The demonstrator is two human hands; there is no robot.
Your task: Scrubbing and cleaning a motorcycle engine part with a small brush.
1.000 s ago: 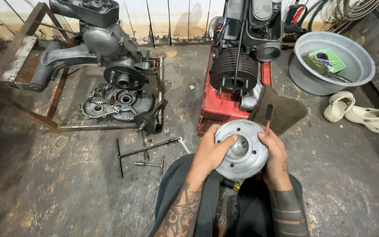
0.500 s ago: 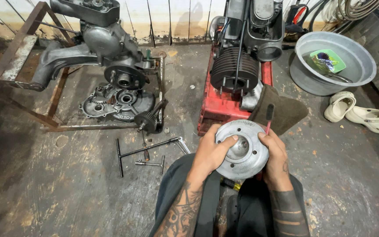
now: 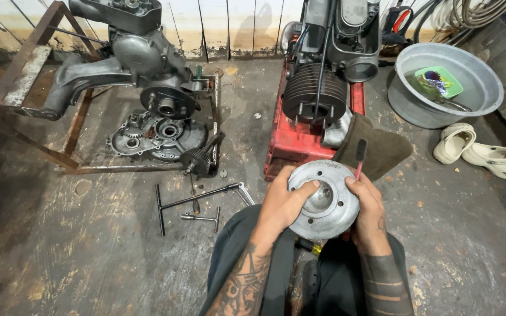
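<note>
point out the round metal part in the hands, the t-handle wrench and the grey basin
round metal part (image 3: 327,202), head view, on its domed centre
t-handle wrench (image 3: 197,198), head view, middle of its long shaft
grey basin (image 3: 402,96), head view, on its near left wall

Soft even daylight, sharp, wide-angle bowing

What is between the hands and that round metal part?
Nothing visible: the left hand and right hand grip the round grey metal disc directly. A red-handled brush sticks up behind its right edge.
</note>
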